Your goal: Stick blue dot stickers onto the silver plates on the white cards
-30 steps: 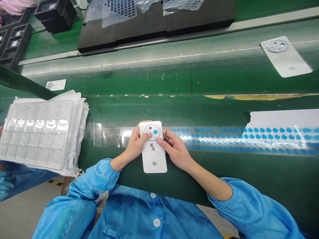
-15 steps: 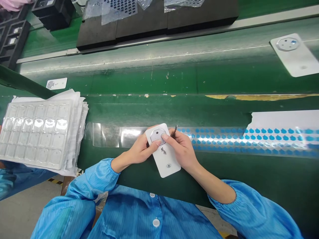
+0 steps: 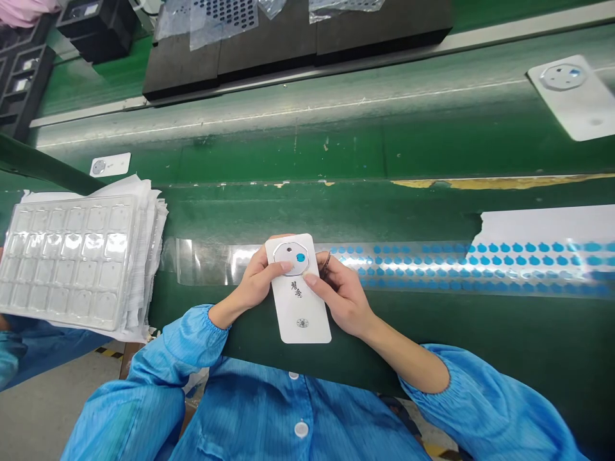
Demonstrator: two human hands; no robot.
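A white card-shaped panel (image 3: 312, 314) with dark characters and a round silver piece (image 3: 289, 248) near its top is held over the green table. On the silver piece, a blue dot (image 3: 300, 257) shows beside a dark hole. My left hand (image 3: 257, 278) grips the panel's left edge, its thumb on the silver piece. At the right edge my right hand (image 3: 343, 294) also holds the panel, thumb on its face, with thin dark tweezers (image 3: 326, 264) between the fingers. Behind the hands lies a clear strip of blue dots (image 3: 413, 262).
Left, a clear plastic tray (image 3: 62, 259) rests on stacked white sheets (image 3: 148, 256). Similar white panels lie at back left (image 3: 110, 165) and back right (image 3: 581, 105). Black foam blocks (image 3: 264, 54) line the back. A green bar (image 3: 48, 168) crosses at left; another person's sleeve (image 3: 29, 349) shows below.
The panel has turned more upright and shifted slightly left. My right thumb has moved off the silver piece, and the blue dot there now shows.
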